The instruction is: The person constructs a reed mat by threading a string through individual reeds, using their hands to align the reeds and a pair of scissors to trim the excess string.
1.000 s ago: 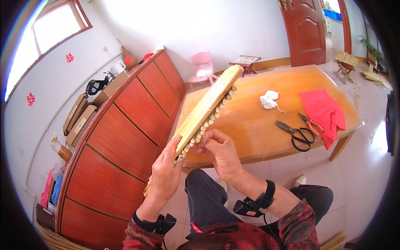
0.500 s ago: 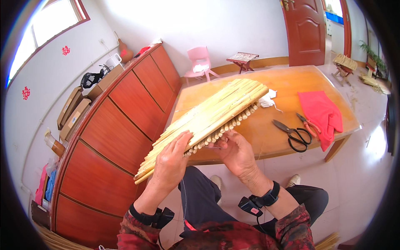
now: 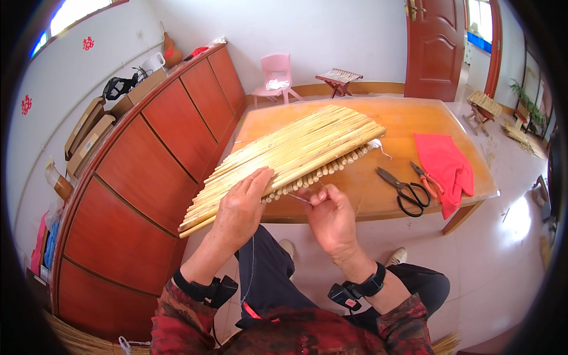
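A thick mat of straw stalks (image 3: 290, 148), laid side by side in two layers, is held tilted above the near side of the table. My left hand (image 3: 241, 201) grips its near edge, fingers on top; the thumb is hidden. Just right of it, below the row of cut stalk ends, my right hand (image 3: 332, 222) is closed in a pinch. A thin pale thread (image 3: 300, 198) runs from those fingers to the mat's edge. Another length of thread (image 3: 252, 266) hangs below my left hand, over my dark trouser leg.
On the wooden table (image 3: 414, 118) lie black-handled scissors (image 3: 407, 192), red-handled pliers (image 3: 427, 179) and a red cloth (image 3: 444, 171). Red-brown cabinets (image 3: 148, 151) line the left side, with boxes on top. A pink chair (image 3: 276, 74) and folding stool (image 3: 338, 77) stand behind the table.
My right hand has drawn slightly down from the mat's edge, and the thread at its fingers shows more. The mat's top has tipped more into view.
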`<state>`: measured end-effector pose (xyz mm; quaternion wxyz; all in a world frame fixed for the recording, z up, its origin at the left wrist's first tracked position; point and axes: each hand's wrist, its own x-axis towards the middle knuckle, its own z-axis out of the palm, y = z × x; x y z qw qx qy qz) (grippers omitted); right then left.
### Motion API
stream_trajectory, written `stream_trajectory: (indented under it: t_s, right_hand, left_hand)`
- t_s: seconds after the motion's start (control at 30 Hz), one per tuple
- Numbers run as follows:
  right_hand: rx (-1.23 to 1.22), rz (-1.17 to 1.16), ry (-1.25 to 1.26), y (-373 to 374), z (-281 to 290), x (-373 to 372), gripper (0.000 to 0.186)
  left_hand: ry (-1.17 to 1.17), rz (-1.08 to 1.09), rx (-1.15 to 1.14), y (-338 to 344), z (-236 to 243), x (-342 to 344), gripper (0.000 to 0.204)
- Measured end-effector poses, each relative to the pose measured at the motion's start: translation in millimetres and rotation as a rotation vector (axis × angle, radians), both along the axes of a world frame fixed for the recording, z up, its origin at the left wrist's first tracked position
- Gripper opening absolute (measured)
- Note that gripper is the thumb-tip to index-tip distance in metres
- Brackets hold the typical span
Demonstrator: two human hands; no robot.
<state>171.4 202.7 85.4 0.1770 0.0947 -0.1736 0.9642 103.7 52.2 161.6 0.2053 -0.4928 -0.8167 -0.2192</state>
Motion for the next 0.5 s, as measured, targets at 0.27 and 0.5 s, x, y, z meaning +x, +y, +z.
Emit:
stream_trajectory:
  t_s: [0.27,0.5]
  right_hand:
    - [-0.079,0.393,-0.019,25,-15,5,0.024]
    - [1.016,0.284,-0.564,59,-9,32,0.027]
  left_hand:
    - [-0.010,0.010,0.052,-2,0,-11,0.053]
    - [0.092,-0.045,-0.001,-4,-45,-23,0.050]
